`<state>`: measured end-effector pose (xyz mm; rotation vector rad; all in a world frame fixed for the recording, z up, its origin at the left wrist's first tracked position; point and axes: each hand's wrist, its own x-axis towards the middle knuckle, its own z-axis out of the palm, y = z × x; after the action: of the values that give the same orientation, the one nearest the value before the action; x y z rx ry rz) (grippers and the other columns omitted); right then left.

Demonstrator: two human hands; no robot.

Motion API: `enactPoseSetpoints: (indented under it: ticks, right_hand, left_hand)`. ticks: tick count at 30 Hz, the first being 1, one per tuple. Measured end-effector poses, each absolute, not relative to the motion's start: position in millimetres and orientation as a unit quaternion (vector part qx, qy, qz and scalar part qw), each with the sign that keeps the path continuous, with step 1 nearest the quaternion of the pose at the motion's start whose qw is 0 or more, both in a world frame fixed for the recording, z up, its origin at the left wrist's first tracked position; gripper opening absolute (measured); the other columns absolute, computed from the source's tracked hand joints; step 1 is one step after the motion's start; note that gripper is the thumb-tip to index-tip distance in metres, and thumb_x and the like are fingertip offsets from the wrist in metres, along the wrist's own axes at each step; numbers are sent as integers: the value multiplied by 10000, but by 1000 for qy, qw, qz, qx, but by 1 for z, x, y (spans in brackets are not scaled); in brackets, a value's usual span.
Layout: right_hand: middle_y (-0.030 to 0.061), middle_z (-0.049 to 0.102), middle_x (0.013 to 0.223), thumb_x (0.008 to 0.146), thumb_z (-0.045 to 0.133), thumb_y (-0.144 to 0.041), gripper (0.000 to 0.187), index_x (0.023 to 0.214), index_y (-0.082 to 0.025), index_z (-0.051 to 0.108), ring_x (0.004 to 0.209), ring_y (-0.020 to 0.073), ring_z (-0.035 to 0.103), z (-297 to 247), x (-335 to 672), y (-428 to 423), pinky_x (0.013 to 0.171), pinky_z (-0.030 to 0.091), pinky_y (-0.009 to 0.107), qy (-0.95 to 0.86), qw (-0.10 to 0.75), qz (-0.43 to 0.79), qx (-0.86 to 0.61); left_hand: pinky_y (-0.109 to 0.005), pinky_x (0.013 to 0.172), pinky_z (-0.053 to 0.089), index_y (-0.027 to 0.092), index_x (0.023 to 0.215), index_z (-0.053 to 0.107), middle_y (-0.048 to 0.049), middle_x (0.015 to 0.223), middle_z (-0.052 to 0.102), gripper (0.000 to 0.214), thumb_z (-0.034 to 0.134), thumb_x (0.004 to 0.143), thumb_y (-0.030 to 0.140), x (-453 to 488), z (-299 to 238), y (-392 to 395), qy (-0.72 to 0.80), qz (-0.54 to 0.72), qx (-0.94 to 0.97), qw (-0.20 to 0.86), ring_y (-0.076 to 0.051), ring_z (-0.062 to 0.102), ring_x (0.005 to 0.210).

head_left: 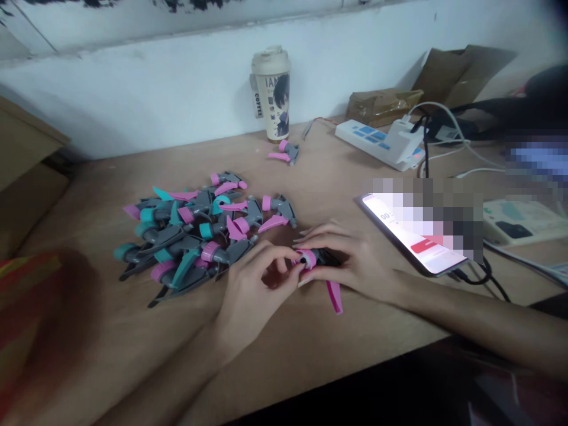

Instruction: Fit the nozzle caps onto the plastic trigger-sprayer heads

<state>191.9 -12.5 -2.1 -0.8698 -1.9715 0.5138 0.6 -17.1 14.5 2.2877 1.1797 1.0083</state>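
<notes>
My right hand (355, 257) is closed around a grey and pink trigger spray head (339, 296), whose pink collar faces left and whose pink trigger points down toward the table edge. The fingers of my left hand (260, 281) pinch together at the collar's open end. A small dark spot shows between those fingertips, too small to name. To the left lies a pile of trigger spray heads (177, 228), grey with pink or teal collars and triggers. Another pink and grey spray head (290, 154) lies apart, in front of the cup.
A lidded coffee cup (273, 94) stands against the wall. At right are a lit phone (399, 231) with a cable, a white power strip (377, 142) with a plug, and a white device (523, 219). Cardboard (26, 171) stands at left; a taped brown package (381, 105) lies at the back.
</notes>
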Motion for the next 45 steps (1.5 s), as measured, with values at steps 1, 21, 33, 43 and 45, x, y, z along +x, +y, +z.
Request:
enactPoseSetpoints:
  ticks: [1, 21, 33, 43, 45]
  right_hand:
    - [75, 665, 991, 713, 724, -329, 343, 1015, -188, 644, 965, 189, 589, -2, 192, -13, 830, 498, 374, -795, 448, 208, -351]
    - [69, 660, 967, 687, 745, -308, 367, 1013, -183, 634, 929, 178, 586, -4, 191, -14, 794, 510, 354, -797, 444, 214, -349]
    - [75, 657, 984, 711, 724, -321, 335, 1007, -181, 652, 946, 180, 596, -6, 191, -14, 816, 507, 346, -791, 446, 225, -353]
    - [73, 653, 984, 709, 728, -316, 339, 1013, -180, 666, 949, 184, 592, -6, 191, -14, 827, 496, 333, -782, 446, 214, -380]
    - [69, 657, 972, 706, 728, -325, 334, 1003, -185, 668, 939, 186, 589, -6, 191, -14, 819, 495, 338, -782, 445, 210, -384]
  left_hand:
    - [-172, 506, 400, 196, 817, 621, 38, 654, 509, 32, 623, 796, 172, 1, 15, -17, 423, 357, 812, 185, -71, 485, 555]
    - [-174, 520, 395, 195, 838, 635, 32, 671, 514, 51, 607, 814, 159, 0, 17, -17, 393, 342, 830, 198, -72, 496, 587]
    - [-171, 545, 398, 195, 818, 619, 54, 634, 510, 86, 614, 785, 115, -3, 14, -10, 373, 331, 848, 180, -63, 483, 556]
    - [-185, 537, 413, 187, 786, 642, 48, 603, 544, 33, 644, 797, 218, 2, 11, -15, 411, 355, 831, 123, -71, 508, 538]
    - [-186, 540, 415, 186, 784, 641, 47, 609, 548, 26, 643, 797, 209, 2, 12, -15, 412, 347, 834, 117, -72, 516, 547]
